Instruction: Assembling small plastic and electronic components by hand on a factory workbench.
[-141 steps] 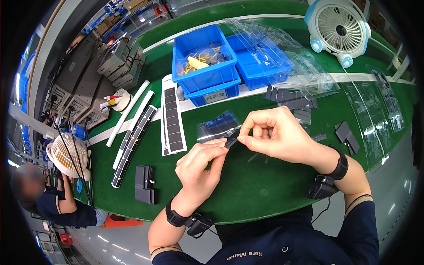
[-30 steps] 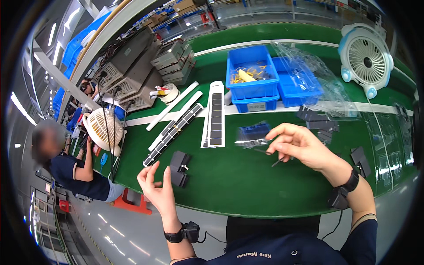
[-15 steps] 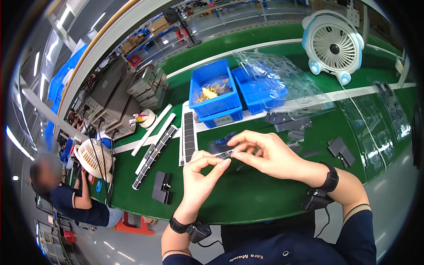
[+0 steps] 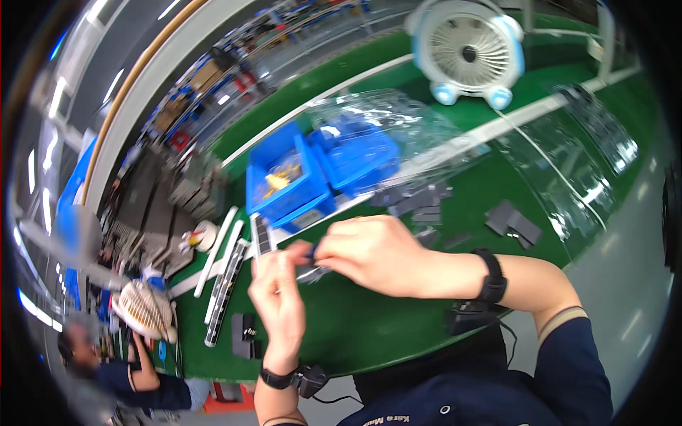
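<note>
Close together over the green table, both hands work at a small dark piece [image 4: 310, 254], blurred by motion. My right hand [image 4: 376, 252] is closed, its thumb and fingers pinching that piece. My left hand [image 4: 278, 292] is curled beside it with fingertips smeared; what it grips is hidden. A clear, shiny bit of film [image 4: 312, 274] shows just under the fingers. Left of my left hand lies a black flat part [image 4: 244, 336] with small metal bits on it. Beyond the hands, several dark flat pieces [image 4: 412, 199] are spread on the table.
A blue bin [image 4: 280, 206] with yellow bits inside stands beyond my hands, beside a blue tray [image 4: 359, 160] under clear plastic sheets [image 4: 426, 128]. Long strips [image 4: 227, 291] lie at left. More dark pieces [image 4: 513, 224] lie at right. A white fan [image 4: 469, 57] stands behind; a co-worker sits far left.
My view has turned, so the bins and fan appear farther left. Both hands have drawn closer together; the right hand now closes over the dark piece, which showed more fully before.
</note>
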A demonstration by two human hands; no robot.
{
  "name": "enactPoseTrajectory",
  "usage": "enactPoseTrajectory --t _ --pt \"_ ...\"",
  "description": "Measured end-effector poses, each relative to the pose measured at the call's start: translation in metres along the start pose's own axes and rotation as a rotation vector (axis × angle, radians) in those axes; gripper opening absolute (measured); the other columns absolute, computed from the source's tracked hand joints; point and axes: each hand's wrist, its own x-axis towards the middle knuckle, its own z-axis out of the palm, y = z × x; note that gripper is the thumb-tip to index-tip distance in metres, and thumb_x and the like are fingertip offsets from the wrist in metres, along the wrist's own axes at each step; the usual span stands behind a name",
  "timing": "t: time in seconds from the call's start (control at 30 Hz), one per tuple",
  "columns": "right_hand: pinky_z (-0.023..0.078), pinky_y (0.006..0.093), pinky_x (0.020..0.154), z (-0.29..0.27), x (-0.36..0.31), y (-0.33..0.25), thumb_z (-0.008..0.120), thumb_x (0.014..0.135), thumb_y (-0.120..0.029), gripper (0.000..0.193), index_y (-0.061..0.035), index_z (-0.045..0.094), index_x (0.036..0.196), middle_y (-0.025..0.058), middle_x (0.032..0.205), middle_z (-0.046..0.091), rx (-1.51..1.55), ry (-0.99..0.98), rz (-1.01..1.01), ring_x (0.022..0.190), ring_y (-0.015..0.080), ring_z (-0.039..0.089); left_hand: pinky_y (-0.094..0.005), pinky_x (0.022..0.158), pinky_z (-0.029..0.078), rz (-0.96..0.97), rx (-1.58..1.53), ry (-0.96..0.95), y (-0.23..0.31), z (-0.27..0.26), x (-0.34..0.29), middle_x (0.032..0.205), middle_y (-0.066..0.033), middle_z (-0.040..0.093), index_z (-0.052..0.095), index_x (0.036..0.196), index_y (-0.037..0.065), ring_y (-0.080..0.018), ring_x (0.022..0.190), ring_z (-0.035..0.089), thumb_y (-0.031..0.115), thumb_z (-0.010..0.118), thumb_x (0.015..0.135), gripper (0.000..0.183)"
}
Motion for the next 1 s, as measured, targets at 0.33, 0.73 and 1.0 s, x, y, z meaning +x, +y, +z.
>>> enactPoseTrajectory --t 0.33,0.73,1.0 --pt "0.048 0.0324 0.052 -0.038 0.022 -0.041 0.058 0.064 -0.009 0.009 -0.0037 0.051 0.066 0.0075 0.087 0.049 0.025 0.421 -0.262 0.071 0.0198 0.057 -0.0342 0.085 0.046 0.232 -0.022 -0.840 0.049 0.094 0.041 0.109 -0.0130 0.058 0.056 0.118 0.002 -0.0256 0.102 0.056 0.005 0.070 0.073 0.047" --pt "0.047 0.0321 0.052 -0.046 0.025 -0.046 0.057 0.064 -0.006 0.010 -0.0037 0.048 0.063 0.0075 0.078 0.045 0.097 0.458 -0.299 0.064 0.0215 0.054 -0.0402 0.100 0.036 0.573 0.081 -1.284 0.063 0.235 0.066 0.133 -0.0180 0.033 0.042 0.134 0.017 -0.0348 0.122 0.035 0.024 0.085 0.056 0.089" --pt "0.048 0.0275 0.051 -0.049 0.022 -0.044 0.059 0.066 -0.010 0.012 -0.0028 0.053 0.074 0.0055 0.079 0.047 0.058 0.398 -0.319 0.067 0.0163 0.056 -0.0375 0.091 0.041 0.493 0.175 -1.280 0.074 0.227 0.062 0.106 -0.0133 0.047 0.055 0.107 0.006 -0.0309 0.105 0.046 0.027 0.083 0.060 0.059"
